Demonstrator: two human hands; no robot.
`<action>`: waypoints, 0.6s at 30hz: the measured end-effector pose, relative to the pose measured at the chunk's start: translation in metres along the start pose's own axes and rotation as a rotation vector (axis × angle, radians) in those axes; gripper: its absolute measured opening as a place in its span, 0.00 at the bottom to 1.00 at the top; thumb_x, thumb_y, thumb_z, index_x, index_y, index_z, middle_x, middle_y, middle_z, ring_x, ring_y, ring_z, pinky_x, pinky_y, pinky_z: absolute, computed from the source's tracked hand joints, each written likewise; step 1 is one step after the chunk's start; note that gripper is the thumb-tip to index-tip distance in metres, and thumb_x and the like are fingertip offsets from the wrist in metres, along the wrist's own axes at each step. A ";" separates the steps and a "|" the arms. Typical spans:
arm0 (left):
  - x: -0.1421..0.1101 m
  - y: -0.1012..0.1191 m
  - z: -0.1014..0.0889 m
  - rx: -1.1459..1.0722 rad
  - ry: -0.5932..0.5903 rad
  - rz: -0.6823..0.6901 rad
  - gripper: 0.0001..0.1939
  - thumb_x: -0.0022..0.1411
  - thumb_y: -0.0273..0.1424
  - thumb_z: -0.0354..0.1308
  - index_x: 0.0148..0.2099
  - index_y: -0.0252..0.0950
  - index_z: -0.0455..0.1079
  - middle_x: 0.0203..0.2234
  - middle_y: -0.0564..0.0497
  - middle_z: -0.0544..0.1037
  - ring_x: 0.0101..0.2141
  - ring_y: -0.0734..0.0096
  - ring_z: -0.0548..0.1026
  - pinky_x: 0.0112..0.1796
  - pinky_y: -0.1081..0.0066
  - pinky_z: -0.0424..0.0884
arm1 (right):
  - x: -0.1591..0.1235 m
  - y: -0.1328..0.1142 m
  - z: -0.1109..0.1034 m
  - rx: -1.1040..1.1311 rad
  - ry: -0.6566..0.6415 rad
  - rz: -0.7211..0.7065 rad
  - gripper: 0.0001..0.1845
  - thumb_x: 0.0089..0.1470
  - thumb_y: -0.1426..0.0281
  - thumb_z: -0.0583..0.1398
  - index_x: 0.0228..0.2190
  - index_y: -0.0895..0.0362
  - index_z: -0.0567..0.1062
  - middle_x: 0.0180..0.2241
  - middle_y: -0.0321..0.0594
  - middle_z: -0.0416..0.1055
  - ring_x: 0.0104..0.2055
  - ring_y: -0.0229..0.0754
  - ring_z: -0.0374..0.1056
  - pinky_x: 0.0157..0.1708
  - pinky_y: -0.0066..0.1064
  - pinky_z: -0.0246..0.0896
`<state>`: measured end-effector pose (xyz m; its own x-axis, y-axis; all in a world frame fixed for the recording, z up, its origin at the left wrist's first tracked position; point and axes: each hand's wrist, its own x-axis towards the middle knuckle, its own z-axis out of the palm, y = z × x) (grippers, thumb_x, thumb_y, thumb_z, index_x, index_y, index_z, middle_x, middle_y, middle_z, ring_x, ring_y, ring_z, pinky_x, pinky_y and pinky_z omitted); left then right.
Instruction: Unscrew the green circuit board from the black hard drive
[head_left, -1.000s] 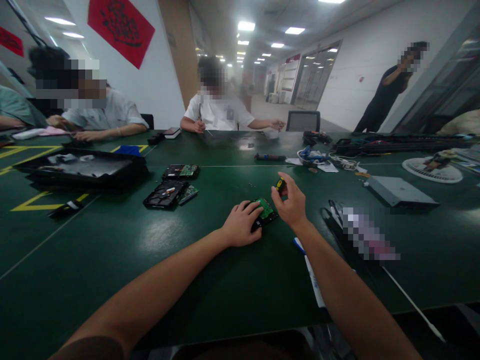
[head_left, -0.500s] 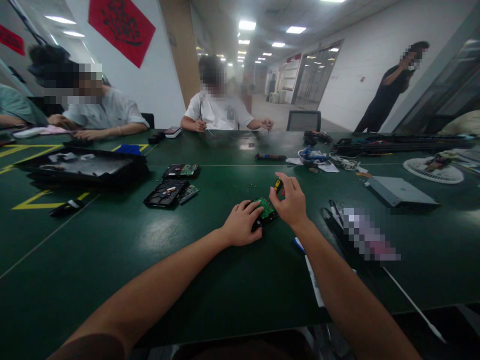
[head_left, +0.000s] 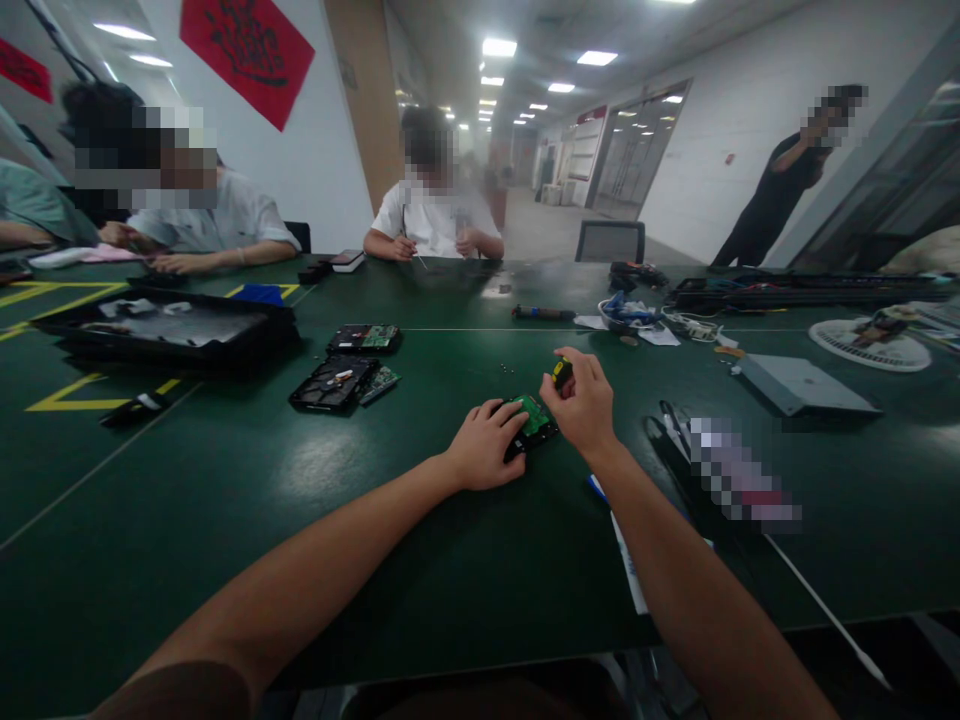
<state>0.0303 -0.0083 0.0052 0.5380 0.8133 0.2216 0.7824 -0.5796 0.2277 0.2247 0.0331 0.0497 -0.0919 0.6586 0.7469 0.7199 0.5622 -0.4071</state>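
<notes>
A hard drive lies on the green table with its green circuit board facing up. Across its left side rests my left hand, fingers on top and thumb at the near edge, gripping it. My right hand pinches the yellow and black handle of a screwdriver above the drive's right side; its shaft is mostly hidden. Just beyond the drive, several tiny screws lie on the table. To the left are a second drive, a black drive casing and a loose circuit board.
A black tray stands at the left. To the right lie a grey metal box, a round white grille and bundled cables. A person sits opposite, another sits at the left, and one stands at the back right.
My hands stay nearly in place, with the screwdriver handle shifting slightly in my right fingers. The person opposite has drawn one hand in towards their chest.
</notes>
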 end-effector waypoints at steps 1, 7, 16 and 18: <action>0.000 0.000 0.000 0.002 0.000 0.000 0.39 0.59 0.44 0.58 0.70 0.40 0.57 0.68 0.43 0.61 0.65 0.38 0.57 0.61 0.43 0.60 | 0.000 -0.001 0.000 -0.004 -0.001 -0.008 0.19 0.58 0.70 0.59 0.52 0.52 0.69 0.41 0.42 0.68 0.26 0.38 0.62 0.39 0.37 0.68; 0.000 0.000 0.001 0.009 0.000 0.001 0.39 0.59 0.44 0.57 0.70 0.39 0.57 0.68 0.44 0.61 0.65 0.38 0.57 0.61 0.43 0.59 | -0.001 -0.001 0.004 -0.036 0.047 -0.035 0.19 0.57 0.71 0.60 0.51 0.52 0.69 0.38 0.39 0.67 0.28 0.38 0.62 0.39 0.36 0.67; 0.001 -0.001 0.002 0.015 0.009 0.005 0.38 0.59 0.44 0.57 0.70 0.39 0.57 0.68 0.44 0.61 0.65 0.39 0.57 0.61 0.44 0.60 | -0.002 -0.002 0.004 -0.032 0.086 -0.040 0.20 0.55 0.74 0.60 0.50 0.52 0.70 0.37 0.38 0.66 0.28 0.37 0.63 0.37 0.36 0.67; 0.000 -0.001 0.002 0.016 0.011 0.009 0.38 0.60 0.44 0.57 0.70 0.38 0.58 0.68 0.44 0.61 0.65 0.39 0.57 0.61 0.43 0.60 | -0.002 -0.003 0.003 -0.016 0.083 -0.048 0.21 0.55 0.74 0.60 0.51 0.52 0.70 0.37 0.38 0.66 0.27 0.37 0.62 0.37 0.36 0.67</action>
<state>0.0306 -0.0076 0.0034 0.5419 0.8071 0.2343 0.7822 -0.5863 0.2107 0.2208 0.0313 0.0480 -0.0698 0.5875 0.8062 0.7268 0.5835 -0.3623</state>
